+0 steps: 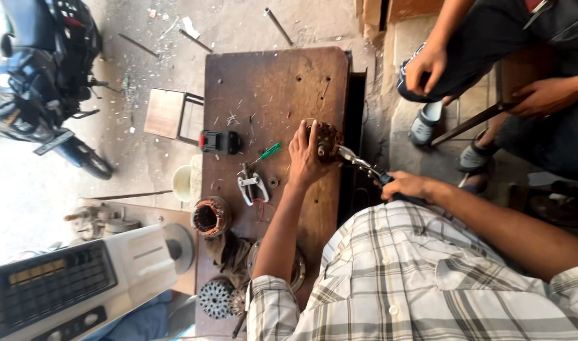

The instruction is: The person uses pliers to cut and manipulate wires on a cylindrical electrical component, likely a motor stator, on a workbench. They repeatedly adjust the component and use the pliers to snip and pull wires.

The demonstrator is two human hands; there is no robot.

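My left hand [307,159] reaches forward with the forearm stretched straight out over the brown wooden workbench [273,82], wrist a little bent, palm down and fingers wrapped over a round brownish motor part [324,140] that sits near the bench's right edge; the grip is closed around its near side, thumb tucked toward the middle where a short shaft sticks up. My right hand [406,186] is off the bench to the right, elbow bent and forearm running back along my checked shirt sleeve, fist clenched around the dark handle of a metal tool [360,163] whose shiny head runs up and left to meet the motor part at its lower right side. Whether the tool's head actually bites the part or only touches it, I cannot tell. On the bench to the left of my left hand lie a green-handled screwdriver [269,151], a small washer [273,182], a white metal bracket [252,187] and a black and red box [219,142]. Nearer to me, beside my left forearm, stands a copper-wound stator [210,216]. Across the bench, top right, another person sits with one hand [426,68] resting on a knee.
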